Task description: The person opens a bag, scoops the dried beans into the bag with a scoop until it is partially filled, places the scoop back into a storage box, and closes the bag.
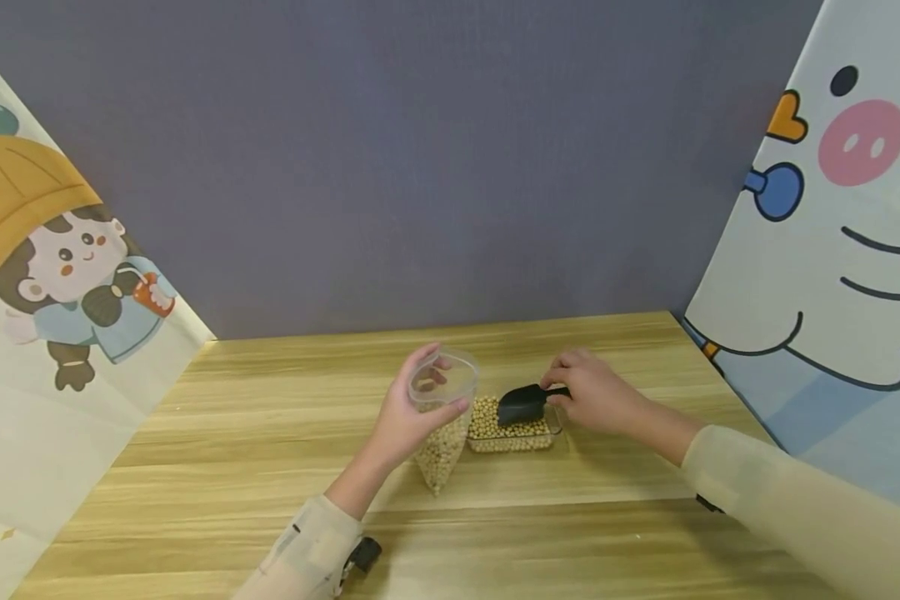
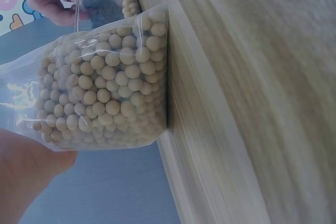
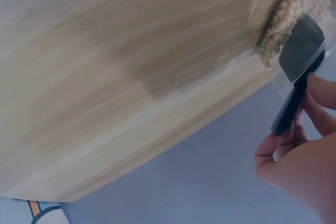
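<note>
My left hand (image 1: 412, 414) grips the upper part of a clear plastic bag (image 1: 442, 446), thumb on the near side and fingers around the far side, its round mouth facing up. Pale round beans, which look like soybeans (image 2: 105, 85), fill its lower part, and the bottom is at the wooden table top. In my right hand (image 1: 591, 390) a black scoop (image 1: 521, 405) is pinched by its handle. The scoop's blade lies over the beans in a clear rectangular container (image 1: 510, 446), just right of the bag. Through the container's clear wall the blade (image 3: 303, 48) shows beside the heaped beans.
The wooden table (image 1: 270, 467) carries the bag and container. A grey-blue panel (image 1: 450, 167) stands behind it. Printed cartoon panels rise at the left (image 1: 82, 275) and right (image 1: 832, 292).
</note>
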Tool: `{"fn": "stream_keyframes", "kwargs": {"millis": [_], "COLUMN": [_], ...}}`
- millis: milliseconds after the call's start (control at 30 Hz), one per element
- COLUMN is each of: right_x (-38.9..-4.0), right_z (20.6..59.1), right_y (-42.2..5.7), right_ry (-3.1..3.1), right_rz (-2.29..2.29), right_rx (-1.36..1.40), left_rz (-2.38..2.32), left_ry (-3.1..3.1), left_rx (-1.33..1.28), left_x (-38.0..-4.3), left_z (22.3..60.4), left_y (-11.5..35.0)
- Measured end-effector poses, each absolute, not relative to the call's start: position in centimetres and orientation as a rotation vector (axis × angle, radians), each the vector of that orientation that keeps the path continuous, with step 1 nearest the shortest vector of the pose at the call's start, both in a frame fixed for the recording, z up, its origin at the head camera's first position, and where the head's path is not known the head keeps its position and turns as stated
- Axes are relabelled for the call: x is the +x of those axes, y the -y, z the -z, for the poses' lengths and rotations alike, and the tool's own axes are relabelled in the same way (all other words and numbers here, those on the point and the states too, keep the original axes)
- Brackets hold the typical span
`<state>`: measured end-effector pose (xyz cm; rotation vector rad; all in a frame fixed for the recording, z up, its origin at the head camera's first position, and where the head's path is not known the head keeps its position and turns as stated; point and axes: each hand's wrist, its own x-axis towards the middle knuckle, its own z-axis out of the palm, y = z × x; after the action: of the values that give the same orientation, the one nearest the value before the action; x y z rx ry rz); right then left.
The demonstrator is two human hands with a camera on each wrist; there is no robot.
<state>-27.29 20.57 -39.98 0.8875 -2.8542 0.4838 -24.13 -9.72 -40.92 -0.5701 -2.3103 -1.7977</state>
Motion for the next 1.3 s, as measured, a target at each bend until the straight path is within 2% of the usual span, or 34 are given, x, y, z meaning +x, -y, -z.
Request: {"fn": "stream_keyframes", "kwargs": {"millis": [167,533,833,1100,1300], "right_x": [-27.3,-28.1,-28.2,-28.5,-28.1], "right_z": [39.9,39.3,39.6,40.0,39.9], "right_y": [-20.0,-18.3,-16.9,-17.4,-16.8], "right_ry": [2.9,3.071,3.063,3.135,3.075], "right_rz": [-0.419,-0.55,-0.602,-0.856,-0.677], "right_rx": [0.895,0.724,0.786,0.844,0.887], "left_rz": [1.802,1.813,1.823,1.856,1.869], "left_ry": [2.306,2.31,2.329,2.308,2.298], "left_rx": [-0.577,-0.592,-0.567,-0.558,-0.553], "left_x": [-24.2,-24.3,-24.3,-24.3,-24.3], "left_z": [40.9,41.0,40.9,40.8,40.8], "left_y": [9.7,9.8,9.7,9.5,9.5]}}
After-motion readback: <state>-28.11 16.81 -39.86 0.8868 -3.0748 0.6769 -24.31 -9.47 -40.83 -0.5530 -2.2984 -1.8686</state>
